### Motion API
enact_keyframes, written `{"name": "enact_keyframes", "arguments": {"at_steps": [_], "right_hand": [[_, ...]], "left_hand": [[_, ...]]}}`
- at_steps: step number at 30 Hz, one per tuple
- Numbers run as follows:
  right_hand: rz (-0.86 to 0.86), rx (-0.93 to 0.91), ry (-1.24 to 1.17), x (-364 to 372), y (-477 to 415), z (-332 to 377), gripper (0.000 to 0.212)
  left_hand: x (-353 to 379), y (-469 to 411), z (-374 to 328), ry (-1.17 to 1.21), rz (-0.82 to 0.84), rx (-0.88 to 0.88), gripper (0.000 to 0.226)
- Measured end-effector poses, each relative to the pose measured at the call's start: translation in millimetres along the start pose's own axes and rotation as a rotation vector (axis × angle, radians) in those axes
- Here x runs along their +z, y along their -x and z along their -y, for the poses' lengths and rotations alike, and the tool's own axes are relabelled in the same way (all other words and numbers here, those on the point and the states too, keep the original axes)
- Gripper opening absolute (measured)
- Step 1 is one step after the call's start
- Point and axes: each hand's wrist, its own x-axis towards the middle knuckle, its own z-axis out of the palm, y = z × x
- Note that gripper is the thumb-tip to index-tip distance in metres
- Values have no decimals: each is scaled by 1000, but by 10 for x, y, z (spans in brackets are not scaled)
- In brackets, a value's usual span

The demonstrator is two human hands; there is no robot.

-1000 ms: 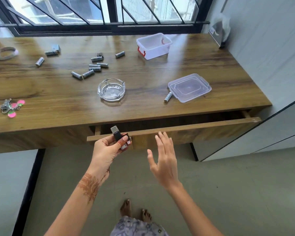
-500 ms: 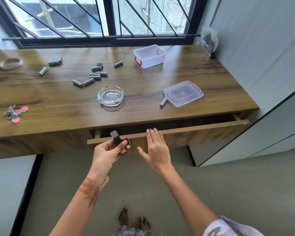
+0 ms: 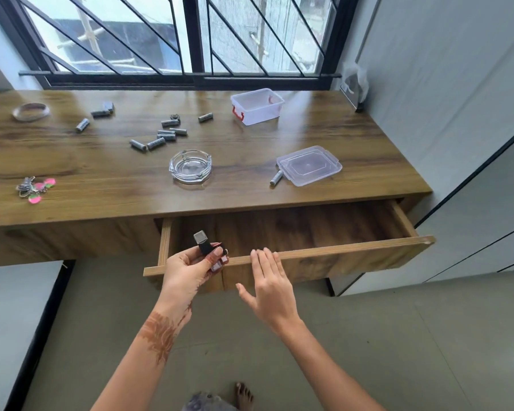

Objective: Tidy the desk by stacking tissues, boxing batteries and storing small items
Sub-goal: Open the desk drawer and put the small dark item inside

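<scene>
Our left hand (image 3: 187,266) pinches a small black gadget (image 3: 204,244) between thumb and fingertips above the open drawer (image 3: 339,252); our right hand (image 3: 272,287) rests straight fingers on its front edge. Light, rigid, likely slick: grip the sides.

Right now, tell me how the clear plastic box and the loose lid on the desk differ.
The box stands open near the window; the lid lies flat nearer the front edge of the desk. The box has red latches; the lid shows none. The box is deep; the lid is shallow. Both are clear plastic.
</scene>
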Motion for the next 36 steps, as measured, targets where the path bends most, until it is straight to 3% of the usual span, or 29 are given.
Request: {"name": "enact_keyframes", "arguments": {"at_steps": [23, 36], "right_hand": [[-19, -16, -30, -326, 1580, 232, 55], [-62, -60, -37, -379, 1699, 230, 50]], "left_hand": [[-121, 969, 370, -28, 45, -70, 13], [-192, 1069, 441, -16, 71, -35, 11]]}}
